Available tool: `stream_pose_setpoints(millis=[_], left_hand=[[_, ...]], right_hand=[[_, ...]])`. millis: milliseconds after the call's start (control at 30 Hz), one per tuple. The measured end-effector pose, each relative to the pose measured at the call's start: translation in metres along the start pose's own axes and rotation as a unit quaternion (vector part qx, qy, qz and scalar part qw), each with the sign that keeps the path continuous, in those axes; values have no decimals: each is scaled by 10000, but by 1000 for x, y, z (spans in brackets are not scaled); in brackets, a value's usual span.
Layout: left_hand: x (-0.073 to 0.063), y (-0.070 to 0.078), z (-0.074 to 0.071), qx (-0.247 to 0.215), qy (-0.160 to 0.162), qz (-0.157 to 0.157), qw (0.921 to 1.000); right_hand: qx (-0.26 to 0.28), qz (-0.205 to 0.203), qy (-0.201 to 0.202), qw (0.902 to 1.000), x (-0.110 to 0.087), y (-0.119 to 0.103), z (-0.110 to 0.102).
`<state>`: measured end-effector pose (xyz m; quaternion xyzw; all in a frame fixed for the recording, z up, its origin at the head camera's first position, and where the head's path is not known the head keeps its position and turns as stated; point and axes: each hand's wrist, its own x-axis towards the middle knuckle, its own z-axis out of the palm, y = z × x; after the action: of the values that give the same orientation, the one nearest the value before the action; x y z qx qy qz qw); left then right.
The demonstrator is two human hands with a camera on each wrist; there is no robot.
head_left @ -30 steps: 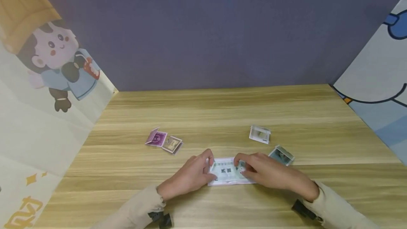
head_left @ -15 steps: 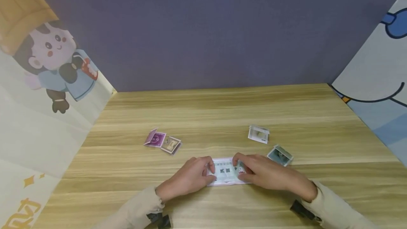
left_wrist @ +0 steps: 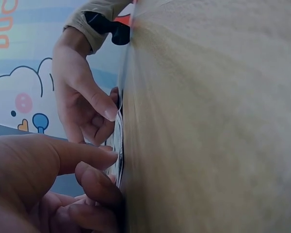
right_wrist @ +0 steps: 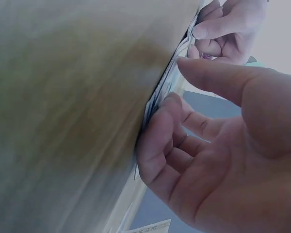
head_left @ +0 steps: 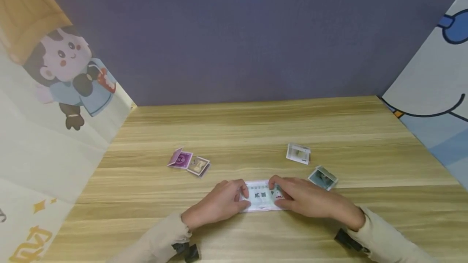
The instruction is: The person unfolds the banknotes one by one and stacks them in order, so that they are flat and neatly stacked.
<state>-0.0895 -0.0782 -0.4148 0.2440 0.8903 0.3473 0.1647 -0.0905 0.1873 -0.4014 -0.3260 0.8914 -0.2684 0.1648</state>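
Note:
A small stack of pale green and white banknotes [head_left: 261, 201] lies across the wood-grain table, low in the middle of the head view. My left hand [head_left: 223, 200] grips its left end, with thumb at the near edge and index finger at the far edge. The right hand [head_left: 305, 196] holds the other end the same way, covering that corner. In the right wrist view the banknotes [right_wrist: 170, 73] appear edge-on in several thin layers, between the thumb [right_wrist: 213, 75] and curled fingers. The left wrist view shows both hands close over the tabletop, at the edges of the notes.
Left of centre lie a folded purple banknote [head_left: 180, 160] and a folded brown one [head_left: 198, 166]. On the right are a folded grey-white note [head_left: 298, 154] and a dark green one [head_left: 323, 178], near the right hand. A dark blue panel [head_left: 252, 39] rises behind the table [head_left: 234, 129].
The left index finger has come down from its raised bend onto the stack's far edge. The right end of the banknotes shows less past the right thumb. The folded notes stay put.

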Motion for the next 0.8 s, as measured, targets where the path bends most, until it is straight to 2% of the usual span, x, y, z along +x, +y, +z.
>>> stream_pose_setpoints(millis=[200, 333, 533, 800], left_hand=[[-1, 3, -2, -51, 11, 43, 10000], [-2, 1, -4, -279, 1, 122, 9995], [-1, -3, -10, -648, 39, 264, 9975], [12, 2, -21, -492, 423, 668, 9957]], right_hand=[[356, 126, -186, 9991, -1, -3, -6], [420, 126, -176, 9989, -1, -5, -10], [300, -140, 365, 9988, -1, -5, -28], [510, 81, 1002, 9936, -14, 5, -70]])
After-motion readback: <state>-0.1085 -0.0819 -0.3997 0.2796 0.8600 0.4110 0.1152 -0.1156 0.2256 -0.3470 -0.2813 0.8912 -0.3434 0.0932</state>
